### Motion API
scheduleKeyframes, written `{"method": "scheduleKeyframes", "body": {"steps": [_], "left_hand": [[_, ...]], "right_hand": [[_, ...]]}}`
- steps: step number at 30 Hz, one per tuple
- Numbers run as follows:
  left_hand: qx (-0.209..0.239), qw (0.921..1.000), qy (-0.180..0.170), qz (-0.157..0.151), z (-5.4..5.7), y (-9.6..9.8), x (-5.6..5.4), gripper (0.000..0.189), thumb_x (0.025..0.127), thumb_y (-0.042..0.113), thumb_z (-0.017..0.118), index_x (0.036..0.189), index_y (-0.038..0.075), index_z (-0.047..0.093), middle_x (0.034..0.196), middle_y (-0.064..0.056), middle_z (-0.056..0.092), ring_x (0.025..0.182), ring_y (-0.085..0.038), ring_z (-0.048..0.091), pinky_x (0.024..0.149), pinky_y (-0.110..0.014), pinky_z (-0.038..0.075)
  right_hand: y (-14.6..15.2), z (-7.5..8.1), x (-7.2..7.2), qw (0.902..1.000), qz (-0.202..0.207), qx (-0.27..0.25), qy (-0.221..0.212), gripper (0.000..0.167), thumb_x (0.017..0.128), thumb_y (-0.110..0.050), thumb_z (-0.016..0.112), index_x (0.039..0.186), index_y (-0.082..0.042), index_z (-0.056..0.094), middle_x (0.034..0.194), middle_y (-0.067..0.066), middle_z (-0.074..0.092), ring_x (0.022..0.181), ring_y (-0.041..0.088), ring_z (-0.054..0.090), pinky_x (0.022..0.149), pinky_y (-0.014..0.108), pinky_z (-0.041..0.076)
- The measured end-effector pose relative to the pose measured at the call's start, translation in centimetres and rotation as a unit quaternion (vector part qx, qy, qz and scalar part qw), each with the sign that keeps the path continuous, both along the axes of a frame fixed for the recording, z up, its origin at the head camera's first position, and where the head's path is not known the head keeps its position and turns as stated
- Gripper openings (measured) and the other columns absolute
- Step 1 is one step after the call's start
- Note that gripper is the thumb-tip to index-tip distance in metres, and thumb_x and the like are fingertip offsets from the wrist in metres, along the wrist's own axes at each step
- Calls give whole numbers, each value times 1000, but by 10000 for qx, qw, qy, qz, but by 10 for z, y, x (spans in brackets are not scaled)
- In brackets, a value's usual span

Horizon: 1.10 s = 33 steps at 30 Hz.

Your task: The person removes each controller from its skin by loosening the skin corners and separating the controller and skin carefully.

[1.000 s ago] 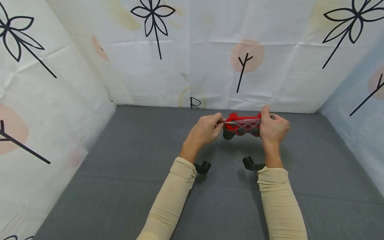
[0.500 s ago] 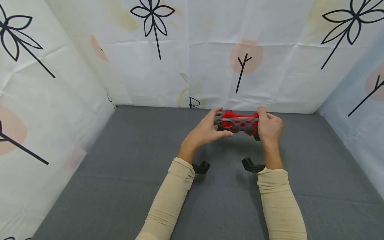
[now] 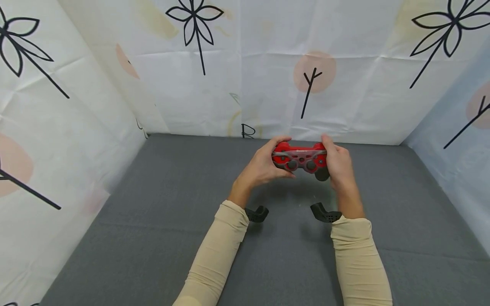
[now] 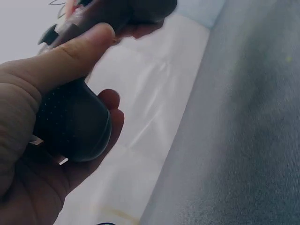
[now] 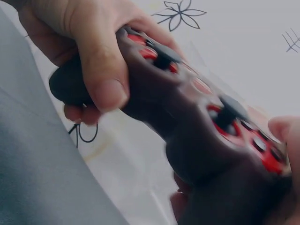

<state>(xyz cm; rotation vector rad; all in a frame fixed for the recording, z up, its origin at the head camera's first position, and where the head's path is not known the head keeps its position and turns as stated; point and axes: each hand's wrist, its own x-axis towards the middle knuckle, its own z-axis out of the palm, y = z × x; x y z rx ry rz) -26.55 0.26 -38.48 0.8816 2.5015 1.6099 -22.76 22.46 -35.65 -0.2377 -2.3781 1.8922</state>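
Your left hand, whose fingertips pinched a pale edge at the controller's left end a second ago, now wraps that end, thumb below and fingers behind; the red game controller has shifted slightly leftward in the frame; your right hand grips the opposite end, so both hands now share the hold; the controller lies right of centre, just above mid-frame, before the far edge of the grey cloth surface; a smoky, seemingly translucent cover overlies its glossy red shell; note the rounded, finely dotted dark handle and the disc-topped thumbstick; behind hangs a creased, pale printed sheet, filling the upper frame.
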Motion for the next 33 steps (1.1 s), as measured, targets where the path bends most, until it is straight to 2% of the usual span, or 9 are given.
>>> {"method": "scheduleKeyframes", "body": {"steps": [4,7,8,11,14,19,27,30,33], "left_hand": [[315,9990,-305,50,2,-6,0,90,75,16,92,149,35,44,133,0,59,108,-15,64,83,-31,59],[585,9976,-360,13,4,-12,-1,88,76,12,91,148,35,45,133,0,58,107,-17,65,82,-34,59],[648,9973,-338,17,5,-14,-1,87,76,11,90,147,35,46,134,0,58,107,-17,65,83,-34,59],[833,9961,-291,28,6,-20,-3,87,76,7,89,148,31,46,134,0,58,108,-18,64,84,-35,58],[897,9954,-325,124,6,-25,-4,87,76,5,88,148,30,46,134,0,58,107,-18,64,84,-34,58],[889,9952,-361,185,6,-32,-7,86,77,5,87,147,30,45,135,-2,56,108,-20,63,84,-35,58],[951,9947,-389,16,5,-37,-9,88,76,2,87,149,26,44,138,-4,55,108,-21,64,83,-34,59],[952,9945,-433,17,6,-38,-10,89,75,2,88,148,28,45,139,-4,54,107,-21,65,82,-33,59],[933,9946,-463,21,6,-38,-10,89,75,1,88,147,30,46,141,-6,53,107,-23,64,82,-34,58]], "right_hand": [[3,2,0,9967,772,-232,2,55,105,-63,31,98,-14,54,86,-9,54,75,9,48,73,26,43],[2,4,1,9951,983,19,131,60,106,-61,27,116,-9,55,105,-4,55,91,7,52,81,24,45],[2,4,1,9947,987,153,231,62,107,-59,27,125,-8,56,113,-1,55,98,7,53,85,22,45],[0,3,2,9908,849,751,742,58,109,-50,36,145,-8,53,131,9,58,102,1,55,86,16,47],[-3,1,1,9782,846,1270,1410,48,108,-36,50,152,-17,50,144,13,55,103,-5,56,85,10,46],[-10,-5,-1,9521,794,1818,2327,38,101,-17,66,139,-13,64,131,14,60,95,2,56,82,3,45],[-22,-14,-7,9454,345,1233,2998,27,89,-1,76,116,0,76,114,16,66,77,2,54,73,4,47],[-24,-19,-9,9361,254,1122,3323,21,87,2,77,108,3,78,107,18,67,74,-2,54,70,6,47],[-25,-23,-12,9222,198,1350,3618,16,86,1,78,100,6,77,99,20,64,73,-5,52,70,5,45]]}}
